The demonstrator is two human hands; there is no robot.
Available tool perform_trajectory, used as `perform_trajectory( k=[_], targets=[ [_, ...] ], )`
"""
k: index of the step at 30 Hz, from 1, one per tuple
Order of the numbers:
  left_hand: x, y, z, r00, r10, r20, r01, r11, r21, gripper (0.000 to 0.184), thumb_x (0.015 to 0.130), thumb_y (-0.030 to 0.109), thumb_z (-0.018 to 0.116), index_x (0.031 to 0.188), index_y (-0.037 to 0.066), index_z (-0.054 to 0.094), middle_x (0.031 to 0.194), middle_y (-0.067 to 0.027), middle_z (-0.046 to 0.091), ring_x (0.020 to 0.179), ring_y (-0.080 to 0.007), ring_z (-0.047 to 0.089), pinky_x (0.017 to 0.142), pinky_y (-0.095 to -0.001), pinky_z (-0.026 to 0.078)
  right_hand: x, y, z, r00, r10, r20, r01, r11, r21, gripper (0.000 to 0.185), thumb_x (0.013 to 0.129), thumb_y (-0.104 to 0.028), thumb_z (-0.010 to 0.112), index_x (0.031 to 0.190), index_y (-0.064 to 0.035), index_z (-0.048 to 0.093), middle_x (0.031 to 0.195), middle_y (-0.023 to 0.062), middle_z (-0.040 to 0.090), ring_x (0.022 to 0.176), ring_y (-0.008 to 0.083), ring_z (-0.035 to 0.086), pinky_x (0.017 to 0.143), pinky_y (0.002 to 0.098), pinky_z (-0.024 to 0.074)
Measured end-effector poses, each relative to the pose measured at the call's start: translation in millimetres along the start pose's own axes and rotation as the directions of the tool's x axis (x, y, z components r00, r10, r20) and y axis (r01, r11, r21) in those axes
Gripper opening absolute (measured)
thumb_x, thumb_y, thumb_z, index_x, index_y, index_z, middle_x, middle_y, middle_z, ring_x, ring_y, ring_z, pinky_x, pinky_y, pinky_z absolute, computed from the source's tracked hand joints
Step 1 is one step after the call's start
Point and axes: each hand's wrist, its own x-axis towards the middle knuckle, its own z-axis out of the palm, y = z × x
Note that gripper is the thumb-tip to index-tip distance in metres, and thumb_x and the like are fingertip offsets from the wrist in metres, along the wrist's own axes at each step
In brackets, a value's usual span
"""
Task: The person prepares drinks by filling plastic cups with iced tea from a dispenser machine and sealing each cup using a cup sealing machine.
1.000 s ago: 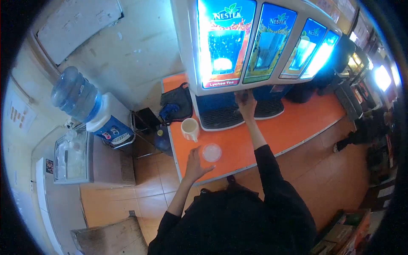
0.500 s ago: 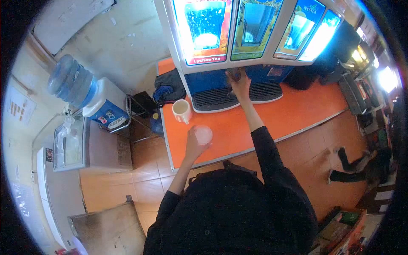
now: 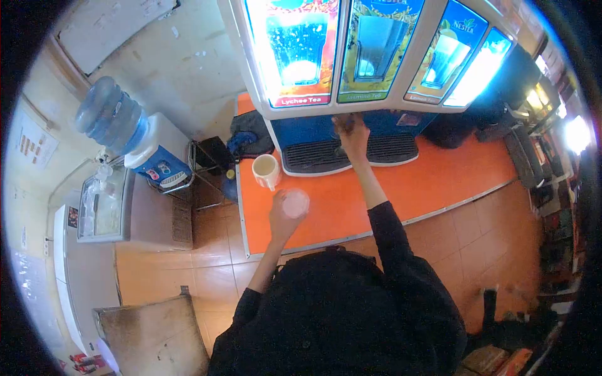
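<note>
My left hand (image 3: 283,219) is wrapped round a clear plastic cup (image 3: 295,204) with pale contents, over the orange counter (image 3: 332,216). Just beyond it stands a cream mug (image 3: 266,170). My right hand (image 3: 355,139) reaches under the front of the lit drink dispenser (image 3: 384,94), above the drip trays (image 3: 318,156). Its fingers are closed round something dark that is too blurred to make out.
At the left are a water dispenser with a blue bottle (image 3: 111,116), a chest freezer (image 3: 150,213) and a worn chair or board (image 3: 153,332). A dark bag (image 3: 249,135) lies left of the machine. Dark legs (image 3: 501,323) show at the lower right.
My left hand, spread beside the cup a second ago, has closed round it. My right hand stays under the dispenser. The person at the right has moved down and nearer in view.
</note>
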Motion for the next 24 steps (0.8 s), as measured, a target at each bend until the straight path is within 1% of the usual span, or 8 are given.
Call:
perform_trajectory(
  k=[1,8,10,11,13,17,19,24],
  targets=[
    [4,7,-1,1.000,0.003,-0.005,-0.003,1.000,0.002,0.082,0.057,0.021,0.088,0.127,0.005,0.046,0.121,-0.0160,0.056,0.111,-0.0297,0.058,0.091,-0.0377,0.049,0,-3,-1,0.998,-0.048,-0.038,0.047,0.999,-0.025,0.028,0.084,-0.018,0.071,0.102,-0.0017,0.058,0.068,0.0056,0.066,0.057,0.0141,0.064,0.054,0.0285,0.0489],
    [56,47,-4,1.000,0.006,-0.020,-0.009,0.993,-0.118,0.085,0.059,0.019,0.087,0.131,0.004,0.044,0.124,-0.0160,0.056,0.113,-0.0276,0.057,0.093,-0.0378,0.048,2,-11,-6,0.994,-0.109,0.003,0.109,0.993,-0.034,0.029,0.084,-0.016,0.071,0.104,-0.0003,0.058,0.072,0.0067,0.067,0.061,0.0159,0.066,0.054,0.0276,0.0489],
    [71,49,1,0.996,0.071,-0.053,-0.077,0.991,-0.107,0.086,0.059,0.018,0.087,0.131,0.003,0.043,0.123,-0.0162,0.056,0.112,-0.0269,0.057,0.093,-0.0376,0.048,0,-8,-1,0.997,0.072,0.029,-0.077,0.976,0.205,0.030,0.080,-0.010,0.074,0.102,-0.0001,0.056,0.089,0.0165,0.068,0.088,0.0326,0.068,0.070,0.0365,0.0527],
    [80,49,5,0.991,0.107,-0.082,-0.116,0.986,-0.120,0.087,0.059,0.017,0.088,0.132,0.003,0.042,0.124,-0.0160,0.055,0.113,-0.0266,0.056,0.094,-0.0371,0.047,-1,-5,-2,0.997,0.071,0.029,-0.075,0.976,0.203,0.030,0.080,-0.010,0.074,0.102,-0.0001,0.056,0.089,0.0165,0.068,0.088,0.0326,0.068,0.070,0.0365,0.0527],
    [93,59,8,0.983,0.144,-0.113,-0.158,0.979,-0.132,0.088,0.059,0.016,0.088,0.132,0.002,0.042,0.124,-0.0159,0.054,0.114,-0.0263,0.055,0.095,-0.0365,0.046,1,-8,-3,0.999,-0.036,-0.011,0.037,0.997,0.065,0.029,0.082,-0.012,0.072,0.104,-0.0001,0.057,0.079,0.0092,0.068,0.069,0.0157,0.067,0.059,0.0296,0.0510],
    [107,65,19,0.990,0.058,-0.131,-0.099,0.938,-0.333,0.088,0.058,0.015,0.089,0.131,0.002,0.041,0.122,-0.0144,0.053,0.114,-0.0260,0.053,0.096,-0.0360,0.044,1,-15,-9,1.000,-0.025,0.007,0.024,0.988,0.153,0.028,0.082,-0.012,0.072,0.103,-0.0003,0.057,0.078,0.0084,0.067,0.068,0.0156,0.067,0.060,0.0298,0.0510],
    [113,63,26,0.986,0.063,-0.156,-0.117,0.922,-0.370,0.088,0.058,0.015,0.089,0.130,0.002,0.041,0.121,-0.0140,0.053,0.113,-0.0261,0.053,0.096,-0.0363,0.044,1,-6,-6,0.999,-0.038,0.011,0.037,0.998,0.053,0.040,0.080,-0.017,0.075,0.109,0.0005,0.055,0.090,0.0200,0.066,0.086,0.0363,0.066,0.070,0.0385,0.0526],
    [121,65,30,0.992,0.040,-0.117,-0.078,0.935,-0.346,0.086,0.056,0.017,0.090,0.126,0.000,0.043,0.118,-0.0151,0.054,0.112,-0.0248,0.053,0.096,-0.0351,0.043,1,-3,-7,0.993,0.070,0.098,-0.079,0.993,0.086,0.044,0.080,-0.020,0.075,0.112,-0.0003,0.053,0.094,0.0216,0.065,0.091,0.0396,0.065,0.072,0.0412,0.0526]
  ],
)
